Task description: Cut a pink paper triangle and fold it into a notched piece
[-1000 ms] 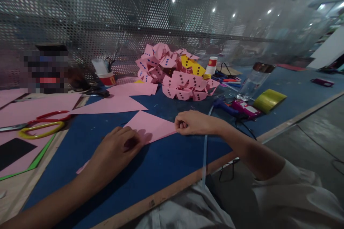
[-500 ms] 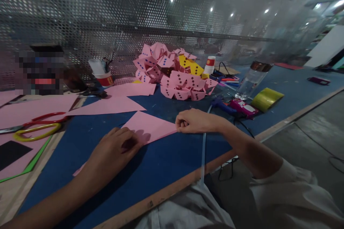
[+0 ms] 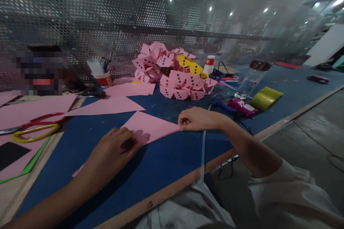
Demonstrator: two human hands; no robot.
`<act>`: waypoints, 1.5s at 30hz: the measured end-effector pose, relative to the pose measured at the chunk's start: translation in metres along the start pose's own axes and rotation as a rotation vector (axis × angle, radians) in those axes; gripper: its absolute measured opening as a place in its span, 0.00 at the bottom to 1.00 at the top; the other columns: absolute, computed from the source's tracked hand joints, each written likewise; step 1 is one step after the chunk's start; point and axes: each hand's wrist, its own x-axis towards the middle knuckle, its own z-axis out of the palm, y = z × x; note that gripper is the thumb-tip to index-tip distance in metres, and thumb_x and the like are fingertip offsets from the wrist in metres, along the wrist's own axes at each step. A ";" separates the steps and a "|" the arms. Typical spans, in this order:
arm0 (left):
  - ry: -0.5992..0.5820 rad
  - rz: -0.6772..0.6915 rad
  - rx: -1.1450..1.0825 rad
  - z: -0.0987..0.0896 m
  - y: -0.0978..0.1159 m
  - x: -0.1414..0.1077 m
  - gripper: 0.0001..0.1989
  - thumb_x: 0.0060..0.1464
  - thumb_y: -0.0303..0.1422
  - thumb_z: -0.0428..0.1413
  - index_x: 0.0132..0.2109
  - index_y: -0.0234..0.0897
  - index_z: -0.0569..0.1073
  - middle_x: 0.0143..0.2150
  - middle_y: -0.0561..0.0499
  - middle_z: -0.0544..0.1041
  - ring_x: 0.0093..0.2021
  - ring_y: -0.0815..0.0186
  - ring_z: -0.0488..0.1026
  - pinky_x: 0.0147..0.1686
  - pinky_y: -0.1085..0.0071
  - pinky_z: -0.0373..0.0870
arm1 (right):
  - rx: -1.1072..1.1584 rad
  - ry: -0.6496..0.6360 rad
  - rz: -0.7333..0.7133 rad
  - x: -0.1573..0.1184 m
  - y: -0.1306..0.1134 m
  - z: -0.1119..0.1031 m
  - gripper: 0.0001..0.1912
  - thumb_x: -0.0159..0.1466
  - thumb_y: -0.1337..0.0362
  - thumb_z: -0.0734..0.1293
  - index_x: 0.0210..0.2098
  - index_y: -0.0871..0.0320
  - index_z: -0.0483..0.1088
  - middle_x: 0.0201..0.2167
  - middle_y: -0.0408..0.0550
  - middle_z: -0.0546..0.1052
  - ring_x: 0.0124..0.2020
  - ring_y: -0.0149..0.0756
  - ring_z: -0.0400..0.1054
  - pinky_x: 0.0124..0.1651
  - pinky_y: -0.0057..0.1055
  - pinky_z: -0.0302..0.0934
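A folded sheet of pink paper (image 3: pixel 149 126) lies on the blue table top, a narrow point facing right. On its lower left edge rests my left hand (image 3: pixel 120 143), fingers curled and thumb tip against the paper; part of the sheet is hidden under it. My right hand (image 3: pixel 192 118) is closed, its fingertips at the sheet's right corner. A small strip of pink paper (image 3: pixel 77 171) shows beside my left wrist. Behind the sheet stands a heap of folded pink paper pieces (image 3: pixel 185 82) with dark dots, with a yellow dotted piece (image 3: pixel 189 65) among them.
Scissors (image 3: pixel 37 128) with red and yellow handles lie at left on pink sheets (image 3: pixel 104 106). To the right are a glue gun (image 3: pixel 223 105), a magenta device (image 3: pixel 243 107), a roll of yellow tape (image 3: pixel 267 98) and a clear bottle (image 3: pixel 249 80). Paper cups (image 3: pixel 103 79) stand at the back.
My right hand has slid slightly to the right along the paper's tip. My left hand stays on the sheet, and the view has shifted a little.
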 end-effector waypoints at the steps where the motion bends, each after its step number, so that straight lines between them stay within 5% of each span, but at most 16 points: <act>1: 0.000 -0.001 0.000 0.000 0.000 0.000 0.18 0.66 0.49 0.55 0.35 0.42 0.76 0.32 0.49 0.76 0.35 0.56 0.70 0.37 0.62 0.63 | -0.002 -0.004 0.008 0.000 0.000 -0.001 0.08 0.64 0.61 0.70 0.38 0.57 0.80 0.40 0.47 0.84 0.38 0.36 0.73 0.37 0.28 0.56; 27: -0.002 -0.023 -0.024 0.000 0.001 -0.001 0.19 0.66 0.51 0.54 0.34 0.43 0.75 0.30 0.50 0.74 0.35 0.57 0.69 0.36 0.62 0.62 | -0.040 -0.075 0.090 -0.002 0.009 -0.006 0.12 0.66 0.54 0.70 0.37 0.57 0.74 0.35 0.45 0.80 0.33 0.33 0.69 0.33 0.29 0.50; 38: -0.005 -0.008 0.008 0.001 -0.002 -0.002 0.20 0.66 0.52 0.54 0.36 0.42 0.75 0.33 0.49 0.76 0.37 0.56 0.71 0.37 0.62 0.62 | -0.003 -0.114 0.066 -0.005 0.008 -0.010 0.05 0.65 0.62 0.67 0.40 0.56 0.72 0.35 0.44 0.79 0.32 0.32 0.68 0.31 0.28 0.51; 45: 0.012 -0.002 -0.007 0.001 -0.002 -0.001 0.19 0.66 0.50 0.55 0.34 0.42 0.74 0.31 0.49 0.74 0.35 0.57 0.69 0.36 0.63 0.62 | 0.026 -0.111 0.055 -0.008 0.012 -0.013 0.11 0.62 0.69 0.66 0.44 0.56 0.73 0.35 0.44 0.78 0.31 0.32 0.68 0.31 0.28 0.54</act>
